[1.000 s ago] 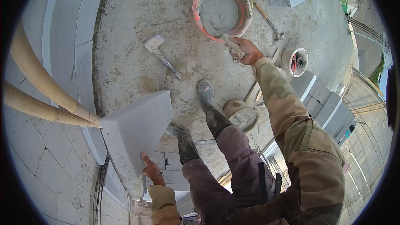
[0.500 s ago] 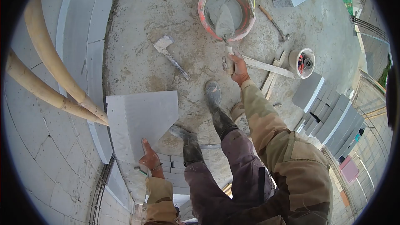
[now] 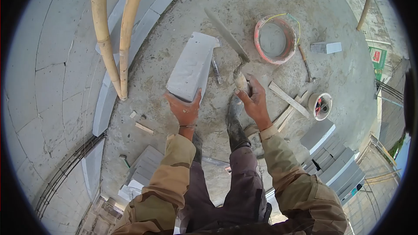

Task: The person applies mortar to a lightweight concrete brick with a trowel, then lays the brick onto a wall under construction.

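My left hand point(image 3: 185, 108) grips the near end of a pale grey building block point(image 3: 191, 67), thumb on one side and fingers on the other. The block is held up in front of me, its long side pointing away. In my right hand point(image 3: 256, 101) is the handle of a trowel point(image 3: 226, 35), its narrow blade pointing up and to the left. A red bucket point(image 3: 294, 54) of wet grey mortar point(image 3: 272, 39) stands beyond the trowel. Partly behind the block lies a hatchet-like tool, of which mostly the handle point(image 3: 216, 70) shows.
Bamboo poles point(image 3: 126, 39) lean by the block wall point(image 3: 48, 61) at left. At right are a hammer point(image 3: 307, 64), wooden strips point(image 3: 289, 100), a small white bucket point(image 3: 320, 106) with items in it, and stacked blocks point(image 3: 337, 165). A single block point(image 3: 325, 47) lies beyond the hammer.
The block has swung up and turned end-on in my left hand. My right hand has drawn the trowel away from the mortar bucket. The view has shifted leftward.
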`<action>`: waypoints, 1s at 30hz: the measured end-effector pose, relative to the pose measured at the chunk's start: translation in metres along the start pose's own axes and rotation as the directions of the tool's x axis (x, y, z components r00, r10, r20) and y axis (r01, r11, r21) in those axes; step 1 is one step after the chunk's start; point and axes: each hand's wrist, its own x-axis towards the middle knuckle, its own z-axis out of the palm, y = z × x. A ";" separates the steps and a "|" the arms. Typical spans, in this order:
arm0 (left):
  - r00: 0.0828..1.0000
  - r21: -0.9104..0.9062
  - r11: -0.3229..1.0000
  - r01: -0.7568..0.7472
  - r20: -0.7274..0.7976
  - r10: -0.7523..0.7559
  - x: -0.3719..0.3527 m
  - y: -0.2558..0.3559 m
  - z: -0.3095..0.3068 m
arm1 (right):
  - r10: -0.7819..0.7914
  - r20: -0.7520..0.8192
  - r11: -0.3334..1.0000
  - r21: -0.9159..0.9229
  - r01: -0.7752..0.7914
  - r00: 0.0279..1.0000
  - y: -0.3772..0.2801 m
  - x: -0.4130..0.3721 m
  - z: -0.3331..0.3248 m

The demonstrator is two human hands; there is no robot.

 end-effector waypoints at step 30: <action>0.998 -0.069 0.996 0.064 0.029 -0.062 -0.004 -0.060 -0.086 | 0.021 0.402 0.669 -0.686 0.286 0.915 -0.116 -0.158 0.079</action>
